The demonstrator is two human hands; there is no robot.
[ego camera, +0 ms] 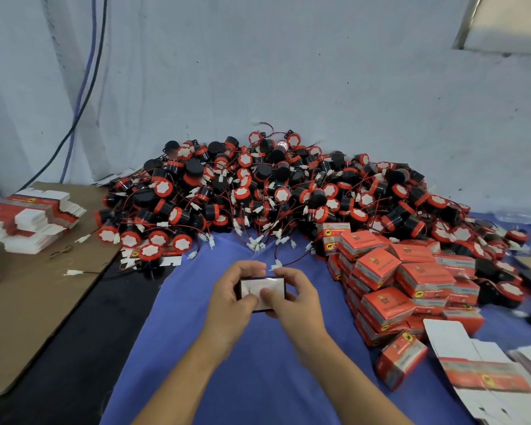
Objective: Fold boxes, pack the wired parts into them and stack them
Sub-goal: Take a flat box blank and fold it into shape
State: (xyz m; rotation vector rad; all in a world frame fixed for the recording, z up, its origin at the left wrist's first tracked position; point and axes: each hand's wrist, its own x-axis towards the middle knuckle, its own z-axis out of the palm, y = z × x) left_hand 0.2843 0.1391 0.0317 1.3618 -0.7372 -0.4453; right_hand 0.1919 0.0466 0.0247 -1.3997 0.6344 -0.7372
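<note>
Both my hands hold one small box over the blue cloth, its white flap side facing up. My left hand grips its left end and my right hand grips its right end, with the thumbs pressing on the white flap. Behind it a big heap of black-and-red wired parts with white connectors lies against the wall. Several closed red boxes are piled at the right. Flat unfolded box blanks are stacked at the left.
One flat blank lies at the lower right on the cloth. A brown cardboard sheet covers the left floor. Cables hang down the wall at the left. A plastic bottle lies at the far right.
</note>
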